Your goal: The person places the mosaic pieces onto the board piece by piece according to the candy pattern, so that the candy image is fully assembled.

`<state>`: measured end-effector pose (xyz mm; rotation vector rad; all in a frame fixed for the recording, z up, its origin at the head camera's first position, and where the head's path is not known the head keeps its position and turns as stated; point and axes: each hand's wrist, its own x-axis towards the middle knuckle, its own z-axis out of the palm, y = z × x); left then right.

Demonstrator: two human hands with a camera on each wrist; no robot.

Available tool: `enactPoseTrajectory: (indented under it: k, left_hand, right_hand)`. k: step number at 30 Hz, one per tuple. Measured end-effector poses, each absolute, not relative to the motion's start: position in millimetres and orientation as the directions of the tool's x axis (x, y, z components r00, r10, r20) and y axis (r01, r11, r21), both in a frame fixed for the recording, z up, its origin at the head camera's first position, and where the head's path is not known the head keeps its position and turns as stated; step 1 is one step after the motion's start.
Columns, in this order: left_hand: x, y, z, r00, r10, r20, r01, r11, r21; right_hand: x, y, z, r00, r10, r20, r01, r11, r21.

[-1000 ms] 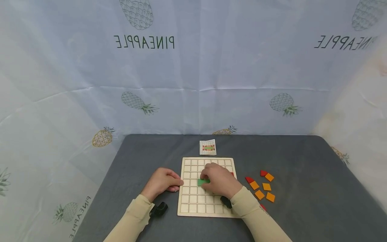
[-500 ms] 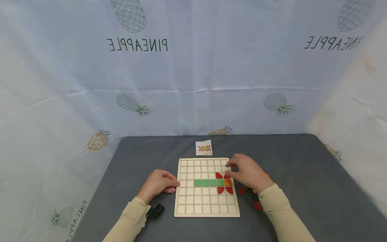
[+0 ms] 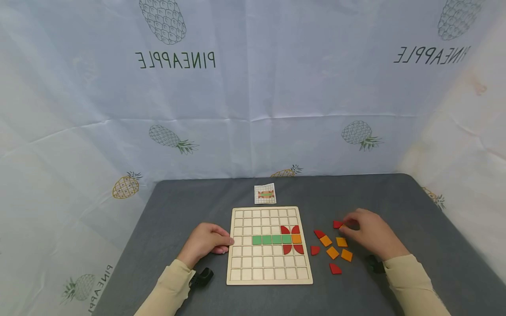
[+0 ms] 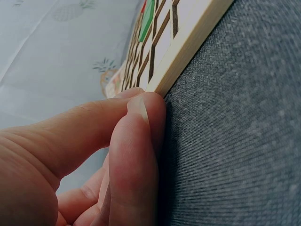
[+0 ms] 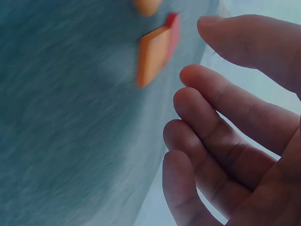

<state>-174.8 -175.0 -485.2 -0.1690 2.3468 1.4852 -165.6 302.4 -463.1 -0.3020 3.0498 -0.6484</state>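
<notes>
A wooden grid board [image 3: 269, 262] lies on the dark table. Set in it are a row of green squares [image 3: 266, 239], an orange square [image 3: 296, 238] and several red rounded pieces [image 3: 298, 249]. At the board's left edge, my left hand [image 3: 205, 240] pinches the rim [image 4: 188, 52] between thumb and finger. My right hand [image 3: 371, 230] hovers over the loose tiles right of the board, its thumb and fingers apart with nothing held. Near its fingertips in the right wrist view lie an orange tile [image 5: 154, 55] and a red tile [image 5: 172, 40].
Loose orange tiles [image 3: 333, 252] and red tiles [image 3: 335, 268] are scattered right of the board. A small printed pattern card [image 3: 265, 194] lies behind it. A patterned cloth [image 3: 253, 87] hangs beyond the table [image 3: 189, 193].
My right hand has moved right, from over the green squares, past the board's right edge, to the loose tiles. It uncovered the set pieces. My left hand stays at the board's edge.
</notes>
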Motion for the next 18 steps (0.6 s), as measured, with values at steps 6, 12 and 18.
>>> enactPoseTrajectory:
  k: [6, 12, 18]
  left_hand:
    - [-174, -174, -485, -0.930, 0.084, -0.359, -0.290, 0.435, 0.853]
    - [-174, -174, -486, -0.928, 0.084, -0.364, -0.296, 0.432, 0.852]
    - [-175, -175, -486, -0.928, 0.083, -0.362, -0.294, 0.432, 0.853]
  right_hand:
    - [-163, 315, -468, -0.985, -0.171, 0.005, -0.159, 0.909, -0.384]
    - [-165, 318, -470, -0.986, -0.161, -0.052, -0.129, 0.916, -0.380]
    - [-166, 320, -472, -0.986, -0.160, -0.049, -0.131, 0.919, -0.372]
